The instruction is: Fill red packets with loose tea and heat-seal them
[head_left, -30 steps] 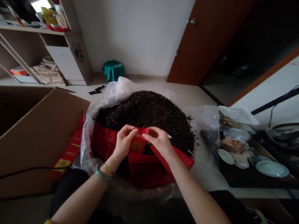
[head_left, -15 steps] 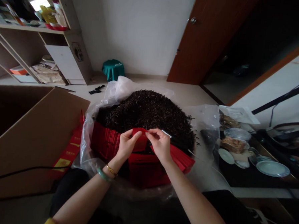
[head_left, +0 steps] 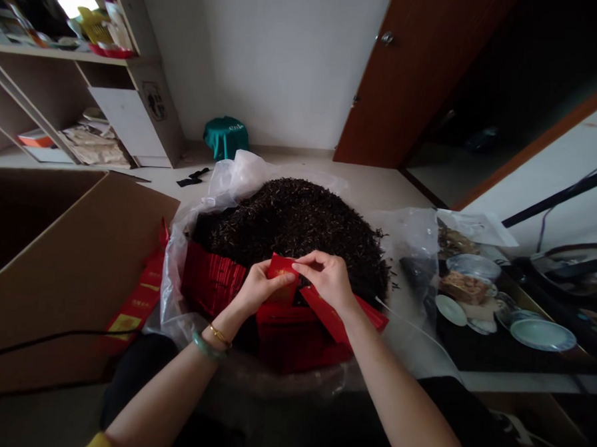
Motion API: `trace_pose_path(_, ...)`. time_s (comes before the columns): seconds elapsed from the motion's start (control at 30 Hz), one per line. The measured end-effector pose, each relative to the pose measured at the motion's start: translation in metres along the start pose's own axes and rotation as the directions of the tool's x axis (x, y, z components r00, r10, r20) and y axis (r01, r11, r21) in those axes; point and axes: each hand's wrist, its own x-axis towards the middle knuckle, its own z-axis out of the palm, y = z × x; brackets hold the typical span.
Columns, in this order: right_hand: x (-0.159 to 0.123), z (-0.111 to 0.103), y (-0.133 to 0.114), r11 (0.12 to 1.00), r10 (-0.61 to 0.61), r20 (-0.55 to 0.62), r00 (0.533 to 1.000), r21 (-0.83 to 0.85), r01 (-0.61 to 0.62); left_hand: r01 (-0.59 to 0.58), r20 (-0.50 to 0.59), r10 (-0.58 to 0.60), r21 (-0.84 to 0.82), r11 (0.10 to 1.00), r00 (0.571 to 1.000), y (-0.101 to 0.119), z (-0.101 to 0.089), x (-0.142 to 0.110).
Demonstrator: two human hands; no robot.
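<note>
My left hand (head_left: 260, 287) and my right hand (head_left: 327, 277) both pinch the top of a small red packet (head_left: 280, 267), held just above the near edge of a heap of dark loose tea leaves (head_left: 293, 220). The tea lies in a clear plastic bag (head_left: 231, 176). Rows of red packets (head_left: 210, 282) stand along the near side of the heap, and more red packets (head_left: 343, 319) lie under my right wrist. A green bangle and a gold bracelet sit on my left wrist.
An open cardboard box (head_left: 71, 258) stands at the left with red packets (head_left: 134, 301) beside it. Plates and bowls (head_left: 540, 333) crowd a dark table at the right. Shelves (head_left: 60, 91), a green stool (head_left: 226, 137) and a brown door (head_left: 411, 76) are behind.
Both hands have shifted slightly right and up with the red packet; the fingers have closed tighter on its top edge, folding it smaller.
</note>
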Motion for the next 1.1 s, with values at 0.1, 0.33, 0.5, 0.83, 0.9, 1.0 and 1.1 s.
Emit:
trace_pose_path(0.1,0.000,0.002,0.002,1.000,0.005,0.021,1.000,-0.027,-0.005,0.108,0.085,-0.102,-0.064,0.992,0.991,-0.003,0.002,-0.001)
trace_pose_path(0.33,0.005,-0.005,0.007,0.989,0.067,0.226,0.972,-0.145,-0.035,0.240,0.156,-0.237,0.002,0.971,0.959,-0.006,0.002,-0.002)
trace_pose_path(0.5,0.004,0.002,0.014,0.981,0.020,0.263,0.965,-0.192,0.032,0.297,0.213,-0.310,0.089,0.951,0.927,-0.005,0.002,-0.004)
trace_pose_path(0.83,0.013,-0.028,0.032,0.919,0.013,0.192,0.981,-0.389,0.064,0.346,0.175,-0.365,0.133,0.929,0.914,-0.009,0.005,-0.002)
trace_pose_path(0.9,0.013,-0.051,0.047,0.779,0.047,0.172,0.984,-0.623,0.071,0.340,0.151,-0.351,0.094,0.936,0.924,-0.008,0.006,-0.001)
trace_pose_path(1.0,0.009,-0.073,0.070,0.496,0.192,0.180,0.965,-0.866,0.063,0.311,0.115,-0.310,0.009,0.950,0.944,-0.007,0.006,0.000)
trace_pose_path(1.1,0.004,-0.075,0.083,0.369,0.229,0.180,0.957,-0.926,0.086,0.274,0.087,-0.269,-0.045,0.961,0.959,-0.009,0.006,0.002)
